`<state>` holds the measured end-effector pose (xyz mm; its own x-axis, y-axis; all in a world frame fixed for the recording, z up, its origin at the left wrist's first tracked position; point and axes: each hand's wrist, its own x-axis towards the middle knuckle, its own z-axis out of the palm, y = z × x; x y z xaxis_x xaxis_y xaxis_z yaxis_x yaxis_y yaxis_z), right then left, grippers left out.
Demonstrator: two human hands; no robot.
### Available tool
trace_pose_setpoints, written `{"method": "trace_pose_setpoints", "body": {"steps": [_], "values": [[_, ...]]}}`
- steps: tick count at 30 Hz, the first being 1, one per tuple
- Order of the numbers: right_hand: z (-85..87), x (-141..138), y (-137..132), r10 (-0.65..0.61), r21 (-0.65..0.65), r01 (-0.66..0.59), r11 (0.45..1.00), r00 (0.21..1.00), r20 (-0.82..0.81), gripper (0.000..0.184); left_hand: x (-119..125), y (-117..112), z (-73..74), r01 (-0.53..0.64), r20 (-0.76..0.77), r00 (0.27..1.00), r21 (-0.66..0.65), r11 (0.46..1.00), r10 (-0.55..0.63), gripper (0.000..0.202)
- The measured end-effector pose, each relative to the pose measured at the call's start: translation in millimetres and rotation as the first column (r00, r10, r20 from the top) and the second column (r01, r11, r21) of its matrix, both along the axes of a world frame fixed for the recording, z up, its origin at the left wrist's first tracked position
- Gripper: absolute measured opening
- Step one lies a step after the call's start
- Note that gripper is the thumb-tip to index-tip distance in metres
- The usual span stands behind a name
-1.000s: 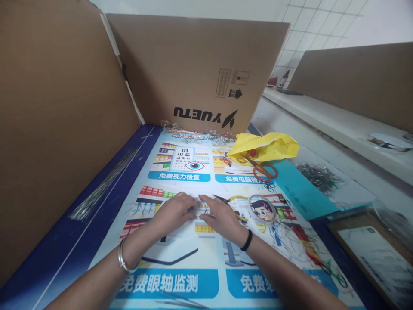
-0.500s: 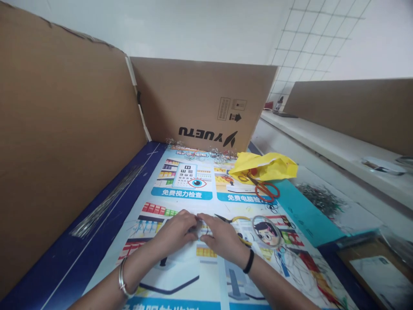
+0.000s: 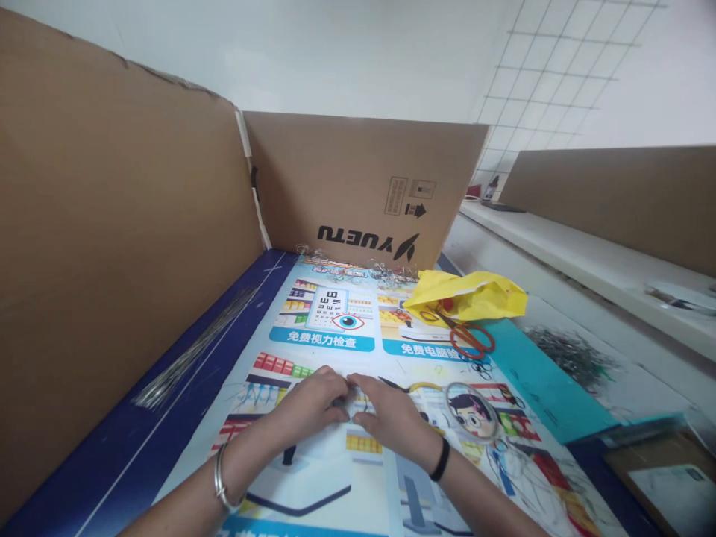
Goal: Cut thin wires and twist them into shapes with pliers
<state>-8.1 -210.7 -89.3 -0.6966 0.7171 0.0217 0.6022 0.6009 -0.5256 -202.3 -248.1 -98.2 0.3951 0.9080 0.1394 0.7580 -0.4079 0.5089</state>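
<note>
My left hand [image 3: 316, 399] and my right hand [image 3: 391, 414] are close together above a printed poster sheet [image 3: 313, 485], fingertips almost meeting. Both have thumb and fingers closed in a pinch. Something thin and dark, perhaps wire, shows between them, too small to make out. Partly behind my right hand lies a yellow-handled tool with a dark tip [image 3: 422, 387], probably pliers. Just right of it is a round, pale ring [image 3: 495, 426], with the poster's cartoon face visible through it. Orange-handled scissors [image 3: 473, 340] lie farther back, their blades against a yellow bag [image 3: 492, 298].
Cardboard panels stand at the left [image 3: 112, 224] and back [image 3: 335, 179]. Straight thin wires [image 3: 193, 350] lie on the blue surface at left. A tangled wire heap [image 3: 567, 358] sits at right, near a teal sheet [image 3: 537, 380]. Loose strands and a brown package [image 3: 660, 462] are front right.
The whole view has shifted slightly, so everything appears a little lower and to the right. My hands keep nearly the same pinched pose above the poster.
</note>
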Motion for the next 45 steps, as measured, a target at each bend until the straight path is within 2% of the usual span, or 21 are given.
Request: {"method": "trace_pose_setpoints", "body": {"steps": [7, 20, 26, 29, 30, 33, 36, 40, 42, 45], "values": [[1.2, -1, 0, -0.001, 0.014, 0.001, 1.000, 1.000, 0.011, 0.054, -1, 1, -0.7, 0.023, -0.025, 0.999, 0.012, 1.000, -0.022, 0.015], [4.9, -2, 0, 0.011, 0.009, -0.011, 1.000, 1.000, 0.027, 0.054, -1, 2, 7.1, 0.044, -0.053, 0.998, 0.012, 0.999, -0.044, 0.014], [-0.2, 1, -3, 0.012, 0.037, -0.013, 0.999, 1.000, 0.017, 0.055, -5, 1, 13.0, 0.085, -0.024, 0.996, -0.017, 0.996, -0.086, 0.015], [-7.9, 6, -4, -0.055, 0.016, 0.057, 0.998, 0.992, -0.109, 0.052, -14, -1, 19.8, 0.127, 0.023, 0.992, -0.080, 0.989, -0.126, 0.026], [-10.4, 8, -4, -0.104, -0.002, 0.105, 0.994, 0.978, -0.182, 0.046, -18, -1, 22.7, 0.107, 0.021, 0.994, -0.095, 0.990, -0.106, 0.030], [-15.0, 14, -1, -0.223, -0.007, 0.240, 0.971, 0.893, -0.391, 0.027, -29, -3, 33.6, -0.049, -0.058, 0.997, -0.066, 0.997, 0.045, 0.031], [-15.8, 16, 1, -0.154, 0.100, 0.222, 0.970, 0.875, -0.458, 0.022, -31, -5, 43.9, -0.117, -0.140, 0.984, -0.008, 0.993, 0.114, 0.023], [-13.8, 17, -1, -0.032, 0.211, 0.135, 0.968, 0.902, -0.431, 0.022, -16, -10, 45.1, 0.054, -0.211, 0.976, 0.000, 0.999, -0.053, 0.018], [-10.2, 18, 0, -0.070, 0.225, 0.188, 0.956, 0.892, -0.447, 0.023, -7, -12, 39.3, 0.122, -0.266, 0.957, 0.011, 0.992, -0.115, 0.018], [0.3, 27, 10, -0.193, 0.184, 0.315, 0.931, 0.854, -0.483, 0.023, 1, -16, 29.8, 0.185, -0.280, 0.948, 0.088, 0.979, -0.154, 0.021]]}}
